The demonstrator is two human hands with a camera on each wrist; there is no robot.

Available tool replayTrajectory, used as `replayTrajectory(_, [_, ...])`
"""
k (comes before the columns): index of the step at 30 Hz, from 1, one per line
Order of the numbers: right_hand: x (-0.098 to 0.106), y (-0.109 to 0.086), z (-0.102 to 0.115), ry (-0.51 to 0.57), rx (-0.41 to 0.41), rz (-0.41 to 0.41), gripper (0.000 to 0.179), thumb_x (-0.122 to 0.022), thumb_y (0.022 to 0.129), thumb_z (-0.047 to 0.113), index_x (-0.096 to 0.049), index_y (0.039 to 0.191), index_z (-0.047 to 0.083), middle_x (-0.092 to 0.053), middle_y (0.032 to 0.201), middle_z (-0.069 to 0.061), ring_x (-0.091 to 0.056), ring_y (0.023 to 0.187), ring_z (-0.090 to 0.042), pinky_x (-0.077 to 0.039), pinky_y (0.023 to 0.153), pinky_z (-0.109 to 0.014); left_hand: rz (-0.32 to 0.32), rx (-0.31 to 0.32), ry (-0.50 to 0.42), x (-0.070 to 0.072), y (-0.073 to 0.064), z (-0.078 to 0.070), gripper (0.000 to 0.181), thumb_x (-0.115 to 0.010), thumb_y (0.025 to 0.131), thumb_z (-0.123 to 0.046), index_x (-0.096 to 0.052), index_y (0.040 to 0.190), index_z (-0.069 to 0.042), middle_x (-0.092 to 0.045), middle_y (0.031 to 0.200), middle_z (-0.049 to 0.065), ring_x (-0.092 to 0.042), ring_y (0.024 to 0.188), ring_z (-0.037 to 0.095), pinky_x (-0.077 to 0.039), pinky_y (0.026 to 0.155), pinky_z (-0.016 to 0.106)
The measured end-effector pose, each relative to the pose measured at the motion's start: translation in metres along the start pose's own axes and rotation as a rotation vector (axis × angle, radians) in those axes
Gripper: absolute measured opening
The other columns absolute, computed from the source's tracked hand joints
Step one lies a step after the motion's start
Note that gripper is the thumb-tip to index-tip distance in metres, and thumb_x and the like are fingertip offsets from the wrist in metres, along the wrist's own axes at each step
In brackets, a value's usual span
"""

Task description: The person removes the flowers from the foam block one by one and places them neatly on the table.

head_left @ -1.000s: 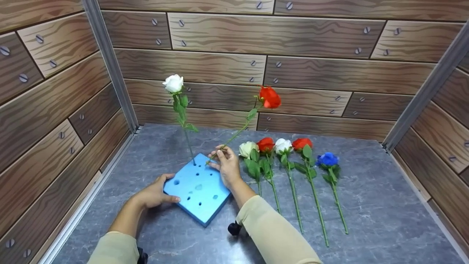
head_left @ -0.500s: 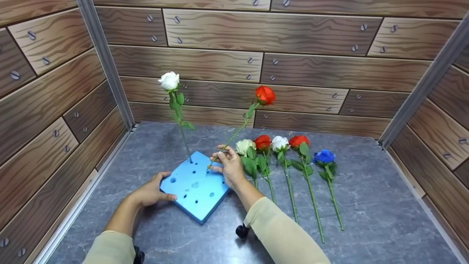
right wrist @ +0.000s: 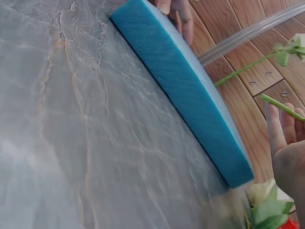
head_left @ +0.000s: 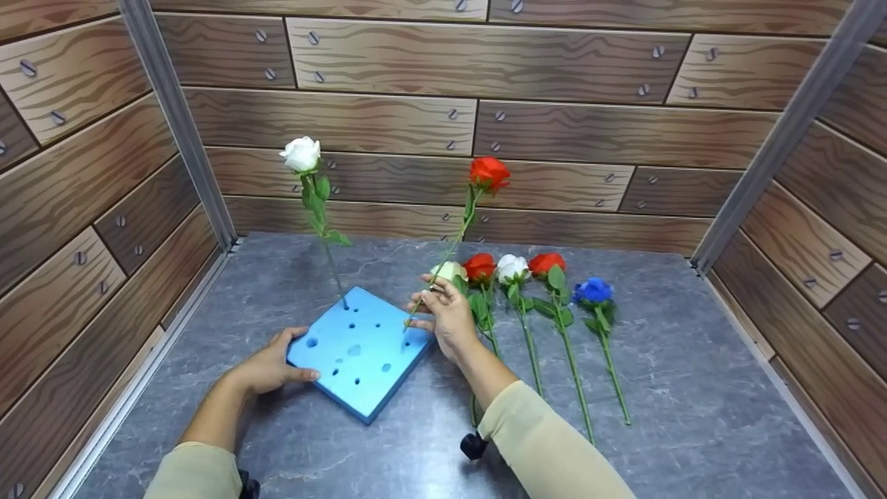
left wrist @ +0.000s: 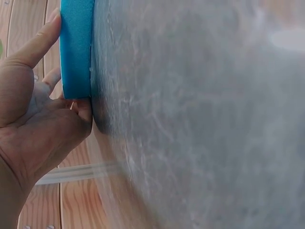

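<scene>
My left hand (head_left: 267, 364) grips the left corner of a blue foam block (head_left: 374, 350) on the table, thumb on its top face. The block's top has several holes. My right hand (head_left: 450, 322) pinches the stem of a red rose (head_left: 489, 173) between thumb and fingers, the bloom up and leaning right. In the right wrist view the stem's cut end (right wrist: 269, 99) is free, just past the fingertips and above the block. In the head view that end overlaps the block's right corner. A white rose (head_left: 301, 154) stands in a hole near the far corner.
Right of the block, several roses lie in a row with stems toward me: a cream rose (head_left: 449, 272), a red rose (head_left: 479, 267), a white rose (head_left: 513, 269), another red rose (head_left: 547, 263) and a blue rose (head_left: 594, 291). Wood-patterned walls (head_left: 388, 125) enclose the grey table (head_left: 665, 333).
My right hand has carried the red rose rightward over the block, from near its far corner to its right corner. The rose leans less. My left hand keeps its hold.
</scene>
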State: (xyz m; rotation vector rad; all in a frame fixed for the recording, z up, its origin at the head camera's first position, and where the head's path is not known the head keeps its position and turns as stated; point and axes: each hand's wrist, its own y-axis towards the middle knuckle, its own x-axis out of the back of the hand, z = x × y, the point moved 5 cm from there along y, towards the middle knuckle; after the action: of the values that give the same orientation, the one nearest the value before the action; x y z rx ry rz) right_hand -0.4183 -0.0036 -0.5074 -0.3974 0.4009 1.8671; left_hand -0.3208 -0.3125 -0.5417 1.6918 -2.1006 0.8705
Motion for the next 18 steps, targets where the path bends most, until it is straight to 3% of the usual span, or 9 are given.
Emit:
replayTrajectory(11, [0.008,-0.022,0.019,-0.036,-0.019,0.030,0.035,-0.054,0.104,0.011,-0.054,0.139,0.014,-0.071,0.099,-0.004,-0.071,0.089,-0.021,-0.063,0.077,-0.046,-0.008,-0.016,-0.008,-0.002,-0.005,-0.001,0.111,-0.084,0.078,-0.050,-0.018,0.160,-0.015,-0.008,0.166,0.026,-0.011,0.151,0.054,-0.017,0.119,0.070])
replayTrajectory(18, [0.016,-0.037,0.029,-0.070,-0.063,0.003,0.039,-0.056,0.104,0.015,-0.051,0.142,0.011,-0.071,0.099,-0.004,-0.072,0.089,-0.020,-0.063,0.075,-0.045,-0.024,-0.033,0.028,-0.002,-0.008,-0.006,0.112,-0.083,0.078,-0.050,-0.017,0.161,-0.013,-0.010,0.165,0.027,-0.012,0.151,0.055,-0.017,0.118,0.071])
